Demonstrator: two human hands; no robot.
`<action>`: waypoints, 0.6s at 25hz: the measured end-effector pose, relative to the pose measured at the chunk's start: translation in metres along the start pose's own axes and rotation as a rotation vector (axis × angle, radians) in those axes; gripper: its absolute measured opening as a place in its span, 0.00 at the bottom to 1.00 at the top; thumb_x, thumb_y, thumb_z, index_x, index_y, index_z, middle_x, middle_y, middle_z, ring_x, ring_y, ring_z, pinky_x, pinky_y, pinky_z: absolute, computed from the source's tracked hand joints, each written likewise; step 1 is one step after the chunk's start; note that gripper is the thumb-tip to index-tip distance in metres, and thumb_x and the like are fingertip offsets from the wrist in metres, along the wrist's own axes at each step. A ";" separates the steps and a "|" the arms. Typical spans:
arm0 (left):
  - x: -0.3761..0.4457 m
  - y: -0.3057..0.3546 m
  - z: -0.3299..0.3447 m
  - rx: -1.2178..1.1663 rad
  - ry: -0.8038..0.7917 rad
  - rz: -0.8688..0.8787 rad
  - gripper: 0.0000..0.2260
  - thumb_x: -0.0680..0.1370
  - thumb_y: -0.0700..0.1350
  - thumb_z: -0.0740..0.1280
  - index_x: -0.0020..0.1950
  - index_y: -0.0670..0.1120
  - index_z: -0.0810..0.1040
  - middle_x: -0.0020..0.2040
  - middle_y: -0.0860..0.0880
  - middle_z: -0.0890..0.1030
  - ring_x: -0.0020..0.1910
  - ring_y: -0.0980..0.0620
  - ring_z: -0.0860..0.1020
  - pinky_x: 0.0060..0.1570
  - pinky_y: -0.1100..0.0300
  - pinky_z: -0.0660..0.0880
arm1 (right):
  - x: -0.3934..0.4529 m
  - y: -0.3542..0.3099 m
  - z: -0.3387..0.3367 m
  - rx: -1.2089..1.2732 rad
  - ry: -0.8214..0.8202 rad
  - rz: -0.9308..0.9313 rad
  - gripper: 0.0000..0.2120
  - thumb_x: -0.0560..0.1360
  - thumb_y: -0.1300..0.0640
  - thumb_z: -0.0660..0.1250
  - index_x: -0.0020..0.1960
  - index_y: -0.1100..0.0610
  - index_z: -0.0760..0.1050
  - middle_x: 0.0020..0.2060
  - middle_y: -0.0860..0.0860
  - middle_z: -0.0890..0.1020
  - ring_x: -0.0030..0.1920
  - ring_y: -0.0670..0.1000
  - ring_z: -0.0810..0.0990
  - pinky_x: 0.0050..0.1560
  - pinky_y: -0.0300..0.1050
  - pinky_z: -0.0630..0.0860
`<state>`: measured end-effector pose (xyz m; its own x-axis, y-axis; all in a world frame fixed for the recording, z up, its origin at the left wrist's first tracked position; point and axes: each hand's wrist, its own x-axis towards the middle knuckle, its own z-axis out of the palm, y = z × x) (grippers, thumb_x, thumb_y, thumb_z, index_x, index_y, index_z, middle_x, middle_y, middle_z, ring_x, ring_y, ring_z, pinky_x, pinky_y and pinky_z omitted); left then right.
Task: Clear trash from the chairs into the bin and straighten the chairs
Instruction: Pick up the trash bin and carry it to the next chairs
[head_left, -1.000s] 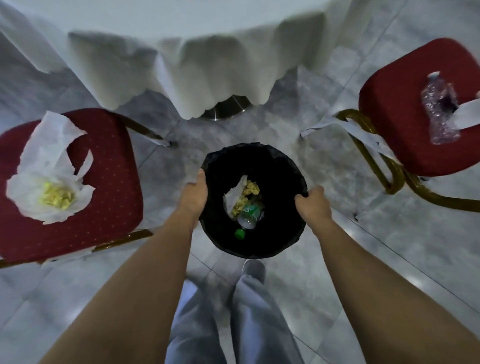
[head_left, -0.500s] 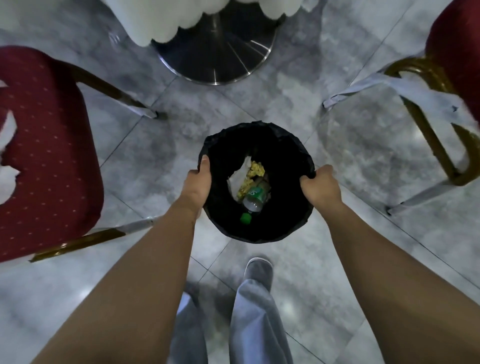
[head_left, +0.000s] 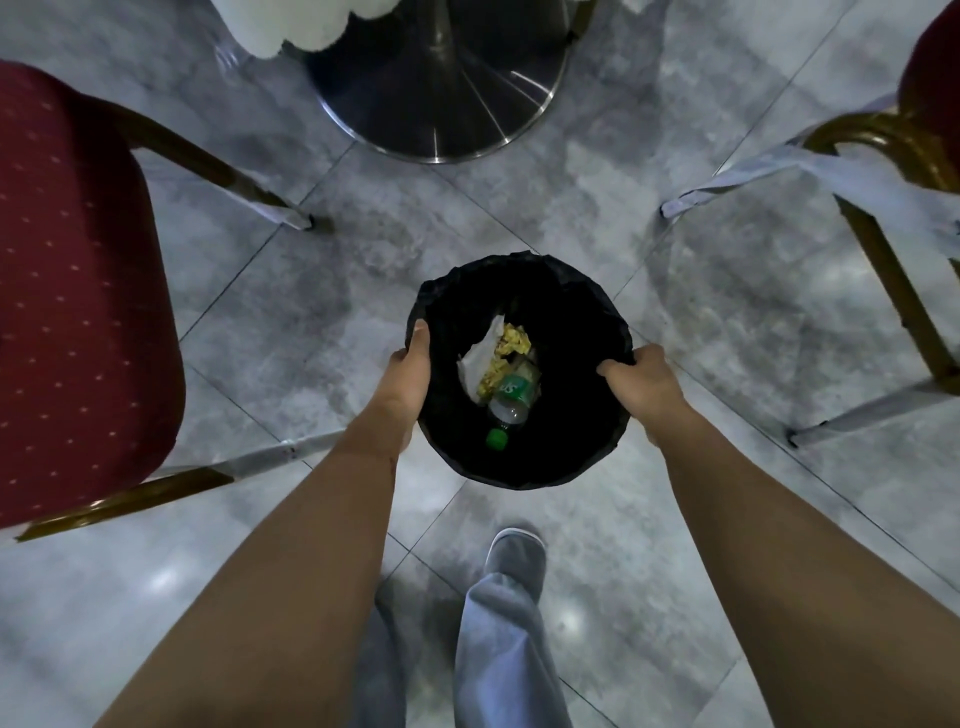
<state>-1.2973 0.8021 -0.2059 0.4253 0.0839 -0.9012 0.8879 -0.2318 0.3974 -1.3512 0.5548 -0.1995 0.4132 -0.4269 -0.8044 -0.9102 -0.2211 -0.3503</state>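
Hands (head_left: 524, 374) grip bin (head_left: 571, 291) rim between 2 chairs (head_left: 78, 291).

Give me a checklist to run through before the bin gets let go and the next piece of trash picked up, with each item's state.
1. Both hands on the bin: left hand and right hand grip opposite sides of the rim. Ok.
2. Bin upright, mouth open: ok.
3. Room left in the bin: only a bottle and crumpled paper at the bottom. Ok.
4. Bin resting on the floor: cannot tell.
5. Bin between the left chair and the right chair, touching neither: ok.
6. Trash on the seats: the visible part of the left seat is bare; the rest is out of frame. Cannot tell.
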 end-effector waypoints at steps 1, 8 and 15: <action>0.002 -0.001 -0.001 -0.007 -0.010 -0.005 0.42 0.70 0.76 0.52 0.76 0.52 0.64 0.72 0.48 0.72 0.69 0.45 0.71 0.70 0.45 0.68 | 0.003 0.001 0.001 0.038 -0.024 0.011 0.27 0.69 0.49 0.64 0.64 0.60 0.65 0.55 0.57 0.78 0.53 0.60 0.79 0.54 0.58 0.78; 0.015 -0.007 -0.008 -0.068 -0.087 0.038 0.48 0.61 0.79 0.55 0.77 0.57 0.61 0.76 0.50 0.68 0.74 0.46 0.66 0.73 0.44 0.62 | 0.005 -0.007 0.015 0.205 -0.096 0.051 0.32 0.74 0.49 0.67 0.74 0.57 0.61 0.64 0.53 0.74 0.59 0.56 0.75 0.54 0.51 0.71; -0.024 0.003 -0.023 0.022 -0.083 0.071 0.38 0.75 0.72 0.49 0.79 0.53 0.58 0.77 0.48 0.65 0.74 0.45 0.65 0.74 0.48 0.61 | -0.036 -0.013 0.031 0.095 -0.043 -0.016 0.39 0.69 0.45 0.67 0.76 0.55 0.59 0.69 0.54 0.73 0.66 0.60 0.74 0.67 0.59 0.72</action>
<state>-1.3011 0.8214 -0.1789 0.4704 -0.0138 -0.8823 0.8514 -0.2556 0.4580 -1.3550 0.6000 -0.1810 0.4278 -0.3858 -0.8174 -0.9030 -0.1429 -0.4052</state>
